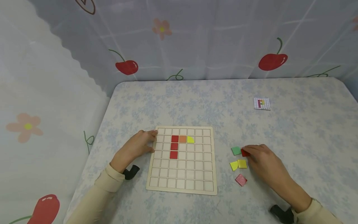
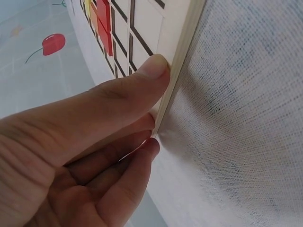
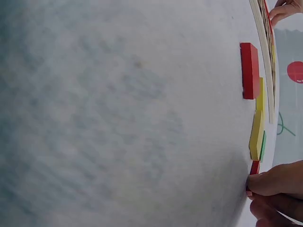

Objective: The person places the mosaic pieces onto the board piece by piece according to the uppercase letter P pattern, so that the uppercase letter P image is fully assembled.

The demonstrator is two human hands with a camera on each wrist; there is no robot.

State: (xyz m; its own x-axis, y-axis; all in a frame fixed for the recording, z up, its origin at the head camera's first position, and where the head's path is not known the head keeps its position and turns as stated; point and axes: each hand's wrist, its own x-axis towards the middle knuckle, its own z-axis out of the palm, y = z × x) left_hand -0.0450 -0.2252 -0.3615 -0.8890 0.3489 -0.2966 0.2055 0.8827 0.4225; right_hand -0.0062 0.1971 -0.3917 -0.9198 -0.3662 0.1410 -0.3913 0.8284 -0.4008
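"Cream sleeve [image 1: 96, 196] lies nearest; what of the left hand [image 1: 139, 143] beyond it?"

"Loosely spread, it touches the adjacent edge of the wooden grid board [image 1: 193, 175]."

"And the right hand [image 1: 265, 165]?"

"It pinches a red tile [image 1: 245, 152], with a green tile [image 1: 236, 151] just to its left. Picking up seems the step; the next move probably calls for lifting clear and carrying leftward."

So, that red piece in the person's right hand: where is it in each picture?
Head: the red piece is right of centre, at the fingertips of the right hand, beside the green piece.
Left wrist: not in it.
Right wrist: near the lower right, pinched, only partly visible.
Shared landmark: the gridded board, low centre in head, at the top in left wrist, a thin edge at upper right in right wrist.
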